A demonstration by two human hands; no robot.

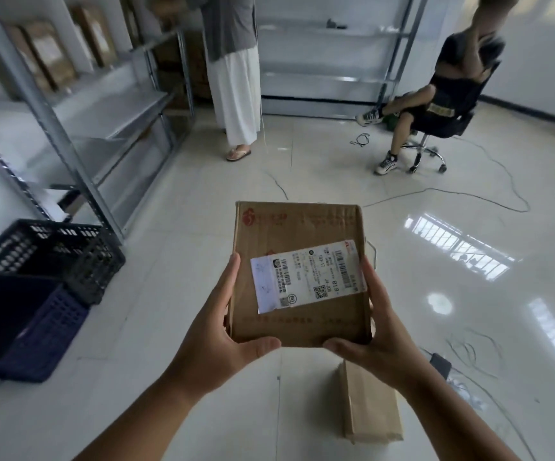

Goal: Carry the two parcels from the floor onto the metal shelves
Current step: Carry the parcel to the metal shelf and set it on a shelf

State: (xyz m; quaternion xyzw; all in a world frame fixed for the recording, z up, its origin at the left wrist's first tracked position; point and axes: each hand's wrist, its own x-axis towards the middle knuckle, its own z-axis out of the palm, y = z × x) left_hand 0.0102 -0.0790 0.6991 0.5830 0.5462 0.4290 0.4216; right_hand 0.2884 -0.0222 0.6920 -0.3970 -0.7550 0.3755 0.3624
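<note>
I hold a brown cardboard parcel (pixel 297 227) with a white shipping label in front of me, above the floor. My left hand (pixel 223 331) grips its left side and near corner. My right hand (pixel 374 334) grips its right side and near edge. A second, narrower brown parcel (pixel 371 407) lies on the tiled floor below my right wrist. Grey metal shelves (pixel 80 114) stand along the left wall, with several boxes on the upper level.
A black crate (pixel 53 251) and a blue crate (pixel 26 331) sit on the floor at the left. One person stands by the far shelves (pixel 329 54); another sits on a wheeled chair (pixel 435 128) at the right. Cables (pixel 469 194) trail across the floor.
</note>
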